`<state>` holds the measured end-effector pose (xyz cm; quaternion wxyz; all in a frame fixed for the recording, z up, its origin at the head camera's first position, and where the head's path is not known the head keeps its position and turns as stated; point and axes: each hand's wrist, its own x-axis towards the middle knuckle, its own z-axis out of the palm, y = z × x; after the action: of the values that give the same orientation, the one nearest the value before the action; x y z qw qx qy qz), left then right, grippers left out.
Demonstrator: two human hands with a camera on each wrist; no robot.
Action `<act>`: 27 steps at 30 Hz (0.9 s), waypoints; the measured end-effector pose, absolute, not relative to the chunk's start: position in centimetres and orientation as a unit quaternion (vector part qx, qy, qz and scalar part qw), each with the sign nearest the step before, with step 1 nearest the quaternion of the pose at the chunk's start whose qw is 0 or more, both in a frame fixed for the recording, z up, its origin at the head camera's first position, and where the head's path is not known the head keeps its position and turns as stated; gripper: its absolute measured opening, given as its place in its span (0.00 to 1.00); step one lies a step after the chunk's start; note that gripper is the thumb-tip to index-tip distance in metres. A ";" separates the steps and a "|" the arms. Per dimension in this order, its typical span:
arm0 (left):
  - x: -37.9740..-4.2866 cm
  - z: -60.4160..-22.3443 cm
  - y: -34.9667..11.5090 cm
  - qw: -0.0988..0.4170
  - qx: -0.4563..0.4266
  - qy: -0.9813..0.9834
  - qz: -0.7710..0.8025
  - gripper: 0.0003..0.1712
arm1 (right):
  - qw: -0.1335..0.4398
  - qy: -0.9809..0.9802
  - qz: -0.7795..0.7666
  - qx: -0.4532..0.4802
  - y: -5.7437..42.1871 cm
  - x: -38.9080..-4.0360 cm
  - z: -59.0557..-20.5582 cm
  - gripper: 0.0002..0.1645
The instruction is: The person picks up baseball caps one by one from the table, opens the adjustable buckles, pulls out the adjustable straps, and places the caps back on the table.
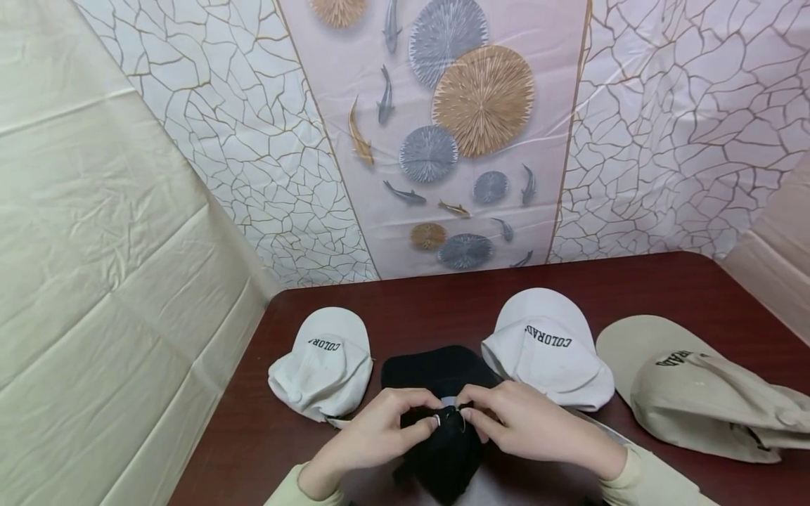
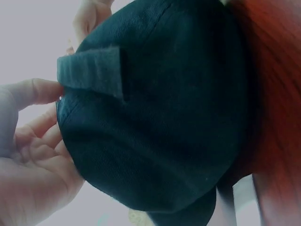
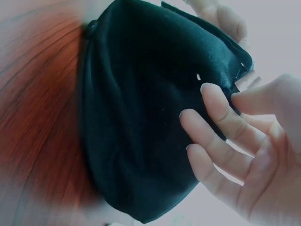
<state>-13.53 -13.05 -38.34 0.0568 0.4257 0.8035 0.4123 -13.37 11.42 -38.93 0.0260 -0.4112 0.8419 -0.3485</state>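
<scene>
A black cap [image 1: 436, 369] lies before me, its brim pointing away. My left hand [image 1: 380, 429] pinches the edge at the back of the cap between thumb and fingers. Across from it, my right hand [image 1: 534, 425] pinches the same edge, the two sets of fingertips close together. The left wrist view shows a black strap [image 2: 91, 70] running over the cap's back by the left thumb. In the right wrist view, a small pale tab [image 3: 247, 81] shows by the right thumb, while the other right fingers rest along the dark cloth.
On the dark red table [image 1: 436, 309], a white cap [image 1: 323, 365] lies to the left. Another white cap [image 1: 547, 351] sits just right of the black one, with a beige cap [image 1: 696, 386] farther right. A patterned cloth [image 1: 354, 211] hangs behind the table.
</scene>
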 end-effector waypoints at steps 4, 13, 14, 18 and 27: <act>-13.5 -38.6 -12.7 0.038 0.426 0.807 0.407 0.10 | 0.019 0.851 -0.332 -0.406 11.7 -13.4 -39.1 0.03; -13.1 -39.0 -12.4 0.066 0.408 0.807 0.421 0.13 | -0.034 0.849 -0.318 -0.421 11.4 -12.9 -38.7 0.12; -13.1 -39.0 -12.4 0.069 0.410 0.805 0.423 0.13 | -0.038 0.845 -0.321 -0.426 11.4 -12.9 -38.7 0.13; -13.0 -39.0 -12.6 0.078 0.425 0.796 0.423 0.10 | -0.040 0.837 -0.332 -0.434 11.4 -12.8 -38.7 0.14; -12.9 -38.7 -13.0 0.092 0.436 0.787 0.427 0.07 | -0.030 0.818 -0.346 -0.458 11.6 -12.4 -38.6 0.07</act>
<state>-12.85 -12.99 -38.68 0.0922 0.4357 0.7872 0.4265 -12.40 11.57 -38.55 -0.0297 -0.4578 0.8184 -0.3460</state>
